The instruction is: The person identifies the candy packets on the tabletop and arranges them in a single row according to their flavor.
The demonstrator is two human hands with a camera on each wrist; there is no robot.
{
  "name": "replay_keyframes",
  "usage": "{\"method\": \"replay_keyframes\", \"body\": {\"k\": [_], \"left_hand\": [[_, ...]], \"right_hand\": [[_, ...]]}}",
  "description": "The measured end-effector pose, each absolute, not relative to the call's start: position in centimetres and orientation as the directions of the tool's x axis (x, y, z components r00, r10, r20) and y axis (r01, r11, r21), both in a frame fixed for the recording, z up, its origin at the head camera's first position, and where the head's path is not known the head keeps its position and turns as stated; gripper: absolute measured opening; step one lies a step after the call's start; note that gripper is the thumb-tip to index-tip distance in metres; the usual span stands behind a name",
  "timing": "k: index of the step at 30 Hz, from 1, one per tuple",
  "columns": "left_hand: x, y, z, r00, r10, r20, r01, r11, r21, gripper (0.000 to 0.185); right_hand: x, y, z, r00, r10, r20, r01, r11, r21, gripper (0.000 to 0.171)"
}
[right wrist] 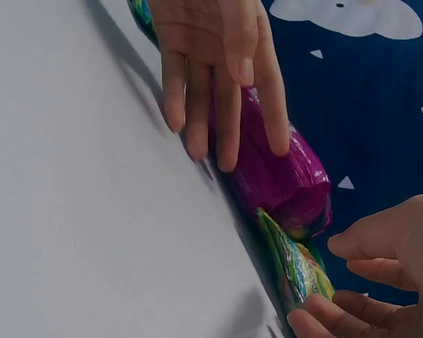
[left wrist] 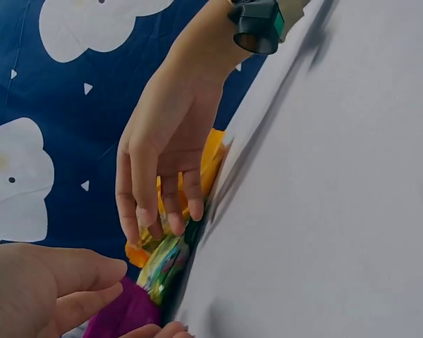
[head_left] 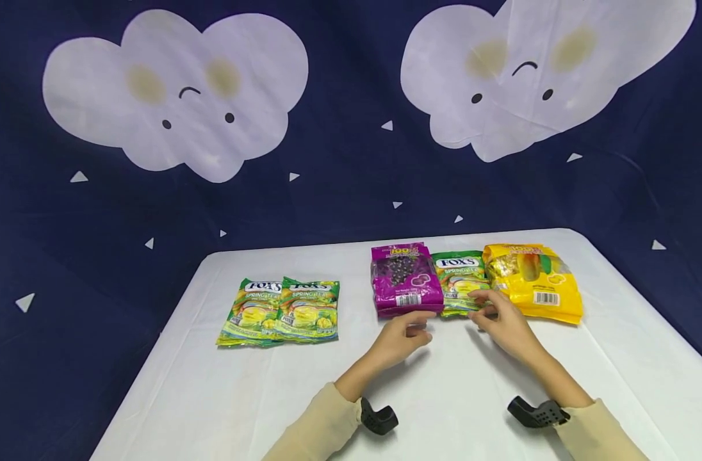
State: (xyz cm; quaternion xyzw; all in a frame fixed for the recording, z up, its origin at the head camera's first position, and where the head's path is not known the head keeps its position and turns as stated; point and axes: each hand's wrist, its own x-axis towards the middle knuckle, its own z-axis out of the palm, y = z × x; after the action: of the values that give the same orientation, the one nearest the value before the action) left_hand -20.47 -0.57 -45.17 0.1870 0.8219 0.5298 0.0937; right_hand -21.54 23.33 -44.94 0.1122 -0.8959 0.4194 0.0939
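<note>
Green candy bag (head_left: 459, 282) lies flat on the white bench (head_left: 212, 384), wedged between a purple bag (head_left: 405, 278) and a yellow bag (head_left: 532, 282), touching both. In the head view, the right hand (head_left: 503, 323) reaches its near edge, fingertips on the lower right corner of the green bag, fingers lightly bent; whether the grip has closed on the bag cannot be told from here. The left hand (head_left: 399, 336) sits just short of the purple bag's near edge, fingers relaxed and apart, holding nothing. Well off to the left of both hands, two more green bags (head_left: 282, 310) lie side by side, overlapping slightly. A dark blue cloth with white clouds (head_left: 178, 96) hangs behind the bench.

From the left wrist, the right hand (left wrist: 166, 155) comes down with its fingers (left wrist: 144, 211) spread over the edge of the green candy bag (left wrist: 166, 264), touching it, the yellow bag (left wrist: 211, 158) just beyond the hand. The left hand (left wrist: 42, 289) is in the foreground, thumb and fingers loosely extended beside the purple bag (left wrist: 123, 313), not closed on it.

From the right wrist, the left hand (right wrist: 215, 70) hangs with straight fingers touching the near side of the purple bag (right wrist: 278, 172). The right hand (right wrist: 381, 274) has thumb and fingers set about the end of the green candy bag (right wrist: 296, 264), the grip not yet pressed together.
</note>
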Motion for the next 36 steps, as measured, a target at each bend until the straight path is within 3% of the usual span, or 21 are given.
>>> {"method": "replay_keyframes", "body": {"k": [7,16,25,32,36], "left_hand": [[-21.1,1.5,-45.8,-0.917,0.395,0.054,0.201,0.343,0.918,0.041],[-21.1,3.5,-46.2,-0.965,0.261,0.020,0.086,0.243,0.966,0.037],[-21.1,5.2,-46.6,-0.988,0.148,-0.034,-0.020,0.094,0.995,0.036],[-21.7,5.5,-46.9,-0.983,0.122,-0.141,-0.151,-0.084,0.985,0.030],[-22.0,5.6,-47.1,-0.985,0.108,-0.134,-0.150,-0.165,0.975,0.025]], "right_hand": [[-21.8,23.8,-45.3,-0.958,-0.108,0.265,-0.268,0.657,-0.705,0.038],[-21.9,23.5,-45.7,-0.942,-0.061,0.330,-0.268,0.727,-0.632,0.042],[-21.8,24.0,-45.7,-0.954,0.035,0.299,-0.159,0.783,-0.601,0.046],[-22.2,24.5,-45.5,-0.967,-0.006,0.254,-0.159,0.794,-0.586,0.049],[-22.7,25.0,-45.5,-0.973,-0.012,0.231,-0.155,0.776,-0.611,0.052]]}}
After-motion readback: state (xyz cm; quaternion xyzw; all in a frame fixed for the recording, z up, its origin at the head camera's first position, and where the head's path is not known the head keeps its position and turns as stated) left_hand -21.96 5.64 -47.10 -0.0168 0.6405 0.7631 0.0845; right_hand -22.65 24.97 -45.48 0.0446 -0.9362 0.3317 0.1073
